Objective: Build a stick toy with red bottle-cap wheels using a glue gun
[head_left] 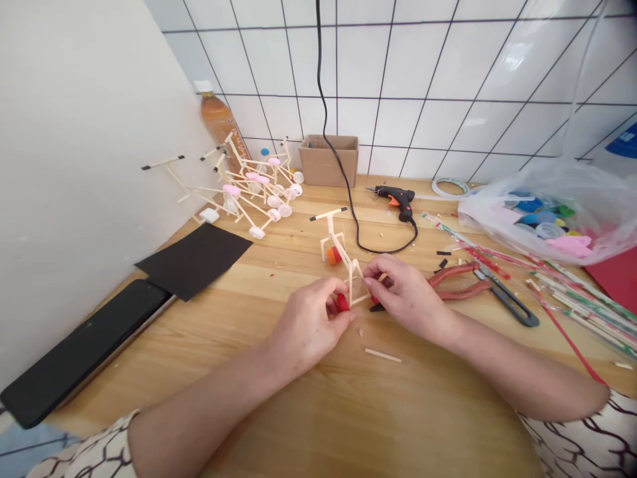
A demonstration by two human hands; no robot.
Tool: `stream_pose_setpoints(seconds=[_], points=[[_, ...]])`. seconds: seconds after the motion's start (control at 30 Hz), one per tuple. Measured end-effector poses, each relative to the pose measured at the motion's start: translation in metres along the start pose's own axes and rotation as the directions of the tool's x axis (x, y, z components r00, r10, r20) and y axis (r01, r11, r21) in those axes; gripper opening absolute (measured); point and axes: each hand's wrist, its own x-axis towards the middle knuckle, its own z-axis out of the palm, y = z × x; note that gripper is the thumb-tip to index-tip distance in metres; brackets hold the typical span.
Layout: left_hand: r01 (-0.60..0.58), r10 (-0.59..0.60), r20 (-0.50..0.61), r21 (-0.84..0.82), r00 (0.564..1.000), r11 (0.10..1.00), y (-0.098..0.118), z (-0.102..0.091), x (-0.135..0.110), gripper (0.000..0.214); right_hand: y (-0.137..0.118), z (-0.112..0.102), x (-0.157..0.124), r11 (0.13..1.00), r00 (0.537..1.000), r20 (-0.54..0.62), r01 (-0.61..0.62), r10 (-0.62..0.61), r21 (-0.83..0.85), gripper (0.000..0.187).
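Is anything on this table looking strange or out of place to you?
Yes. The small stick-and-bottle-cap bicycle models lie heaped against the wall, tipped over and tangled together instead of standing apart. Also, one loose wooden stick lies alone on the wooden tabletop.

Left hand [306, 325] pinching red cap [342, 303], right hand [408, 292] holding stick frame [354, 282]

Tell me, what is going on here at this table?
A person is working at a wooden counter with both bare hands. The left hand pinches a red cap against a small wooden-stick model, and the right hand holds the model's stick frame. A hot glue gun lies farther back, red-handled pliers lie beside the right hand, and similar stick models are heaped by the wall.
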Motion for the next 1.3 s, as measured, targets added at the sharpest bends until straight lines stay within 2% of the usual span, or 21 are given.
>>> stream_pose_setpoints(seconds=[0.53, 1.0, 1.3], points=[[0.003, -0.004, -0.018, -0.074, 1.0, 0.997, -0.002, 0.0027, -0.0007, 0.032, 0.0006, -0.0007, -0.0009, 1.0, 1.0, -0.001, -0.003, 0.003, -0.005, 0.009], [-0.059, 0.06, -0.026, 0.037, 0.998, 0.998, 0.001, 0.0038, -0.0022, 0.037, 0.0029, 0.0, -0.0008, 1.0, 1.0, 0.002, 0.003, -0.003, 0.004, 0.009], [-0.041, 0.041, 0.003, 0.066, 0.999, 0.997, 0.0048, 0.0006, 0.0021, 0.041, 0.0049, 0.0003, -0.0001, 1.0, 1.0, -0.005, 0.011, -0.011, 0.001, 0.008]])
